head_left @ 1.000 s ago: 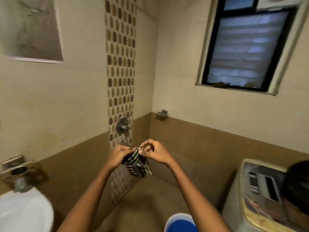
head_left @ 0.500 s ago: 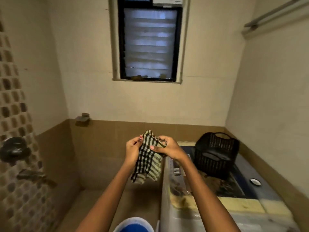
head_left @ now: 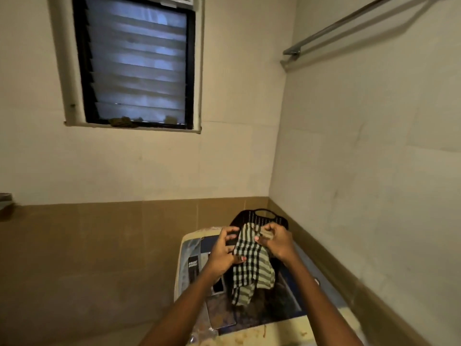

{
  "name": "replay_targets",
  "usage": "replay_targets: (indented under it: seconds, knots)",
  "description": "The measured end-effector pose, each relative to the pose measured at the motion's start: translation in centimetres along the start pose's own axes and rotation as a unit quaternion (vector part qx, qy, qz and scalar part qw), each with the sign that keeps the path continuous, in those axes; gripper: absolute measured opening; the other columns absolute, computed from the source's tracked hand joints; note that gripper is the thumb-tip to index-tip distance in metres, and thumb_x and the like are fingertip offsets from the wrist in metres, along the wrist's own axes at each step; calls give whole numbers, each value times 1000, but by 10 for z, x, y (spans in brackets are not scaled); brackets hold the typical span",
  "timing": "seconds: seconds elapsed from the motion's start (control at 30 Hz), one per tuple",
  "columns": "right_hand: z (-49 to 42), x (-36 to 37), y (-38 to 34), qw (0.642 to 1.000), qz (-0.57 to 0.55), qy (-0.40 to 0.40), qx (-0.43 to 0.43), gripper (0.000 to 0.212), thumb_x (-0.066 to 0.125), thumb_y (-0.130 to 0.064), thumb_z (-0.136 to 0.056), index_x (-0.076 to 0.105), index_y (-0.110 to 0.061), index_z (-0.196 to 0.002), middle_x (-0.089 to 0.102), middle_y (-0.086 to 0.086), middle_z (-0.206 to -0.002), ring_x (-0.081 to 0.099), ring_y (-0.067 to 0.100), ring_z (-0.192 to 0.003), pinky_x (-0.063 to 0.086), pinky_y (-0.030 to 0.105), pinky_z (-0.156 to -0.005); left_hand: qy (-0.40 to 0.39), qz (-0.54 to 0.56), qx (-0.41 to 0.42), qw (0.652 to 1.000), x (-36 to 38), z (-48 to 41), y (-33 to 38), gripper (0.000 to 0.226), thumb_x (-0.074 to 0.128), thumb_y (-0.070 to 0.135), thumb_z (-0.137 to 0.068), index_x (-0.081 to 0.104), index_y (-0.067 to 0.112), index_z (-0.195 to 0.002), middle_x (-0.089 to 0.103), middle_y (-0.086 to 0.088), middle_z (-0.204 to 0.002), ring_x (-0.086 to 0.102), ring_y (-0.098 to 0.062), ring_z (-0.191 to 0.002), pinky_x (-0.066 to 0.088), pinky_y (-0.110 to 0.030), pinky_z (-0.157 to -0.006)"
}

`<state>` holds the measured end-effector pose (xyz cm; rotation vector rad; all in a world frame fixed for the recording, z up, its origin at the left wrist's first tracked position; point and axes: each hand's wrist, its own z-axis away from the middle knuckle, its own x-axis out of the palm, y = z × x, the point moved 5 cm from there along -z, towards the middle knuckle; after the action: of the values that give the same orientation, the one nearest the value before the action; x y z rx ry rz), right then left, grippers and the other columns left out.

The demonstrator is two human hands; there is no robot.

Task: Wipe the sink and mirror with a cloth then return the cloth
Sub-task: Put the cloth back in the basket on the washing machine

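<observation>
A black-and-cream checked cloth (head_left: 250, 268) hangs between my two hands, its lower part drooping loose. My left hand (head_left: 223, 250) pinches its left upper edge and my right hand (head_left: 277, 242) grips its top right corner. Both hands are held out over the washing machine (head_left: 189, 265), right in front of the black plastic basket (head_left: 262, 216) that stands on it. Neither the sink nor the mirror is in view.
A louvred window (head_left: 137, 63) sits in the far wall above a brown tiled band. A metal rail (head_left: 349, 23) runs along the right wall near the top. A small wall bracket (head_left: 5, 201) pokes in at the left edge.
The view has swung right, away from the sink and shower taps toward the washing machine and basket. Both hands kept hold of the cloth and now hold it over the machine.
</observation>
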<state>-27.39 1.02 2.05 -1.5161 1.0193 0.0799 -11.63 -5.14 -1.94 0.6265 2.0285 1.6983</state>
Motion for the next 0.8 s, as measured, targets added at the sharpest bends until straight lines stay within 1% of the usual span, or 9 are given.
replay_targets:
  seconds: [0.07,0.13,0.23,0.33,0.43,0.53,0.6,0.7,0.8]
  knots:
    - [-16,2,24,999,-12,48,21,23,76,-16,-77,64,-6,-94,64,3,-91,62,21,-92,43,24,-77,3,-79,49,996,8,-25,-13,46,71,-14,-68,58,21,-94,48,-12,-122,58,-22,-105,54,-18,-70]
    - [-31,8,43,996,-43,76,34,20,72,-13,-81,60,-9,-96,61,3,-95,60,24,-99,40,23,-77,20,-158,60,985,14,-46,-24,40,73,-10,-67,61,27,-75,46,-7,-119,46,-16,-119,45,-6,-75]
    - [-49,20,64,994,-61,65,58,22,65,-15,-86,53,-14,-104,57,1,-102,58,26,-107,41,26,-83,22,-249,66,966,20,-68,-40,41,76,0,-68,58,36,-67,42,-2,-122,38,-14,-125,41,-17,-91]
    - [-54,35,74,998,-37,-15,49,39,67,-27,-85,51,-12,-118,56,1,-107,57,22,-106,43,27,-85,-7,-304,74,950,25,-81,-50,34,81,7,-64,60,31,-74,38,-6,-133,35,-18,-131,35,-18,-95]
    - [-48,52,72,992,10,-127,1,82,69,-67,-63,47,-19,-125,51,2,-124,50,14,-117,44,32,-98,-49,-404,81,910,30,-86,-57,41,78,19,-66,60,19,-104,38,-3,-135,29,-22,-130,28,-27,-101]
    - [-41,65,72,966,129,-218,-51,104,59,-82,-55,39,-21,-137,36,-6,-138,27,9,-132,26,37,-114,-51,-521,79,849,30,-82,-63,38,60,22,-74,51,26,-111,50,2,-125,29,-23,-128,15,-43,-106]
    - [-39,67,70,945,223,-228,-78,96,58,-79,-63,46,-17,-134,47,1,-139,38,18,-132,29,35,-111,-51,-566,56,821,27,-81,-66,38,61,21,-76,50,24,-112,54,0,-121,32,-23,-127,8,-50,-110]
    - [-37,64,71,918,349,-182,-47,50,62,-45,-84,55,-14,-123,56,7,-131,47,24,-123,31,36,-104,-55,-618,61,782,27,-77,-59,50,67,25,-77,45,20,-121,51,-3,-129,34,-23,-129,3,-57,-112]
    - [-32,65,69,897,412,-162,-14,47,59,-47,-83,55,-20,-121,56,2,-130,44,24,-126,16,53,-111,-50,-625,71,776,17,-63,-44,72,66,26,-79,28,18,-140,31,-3,-150,20,-21,-141,-2,-58,-113]
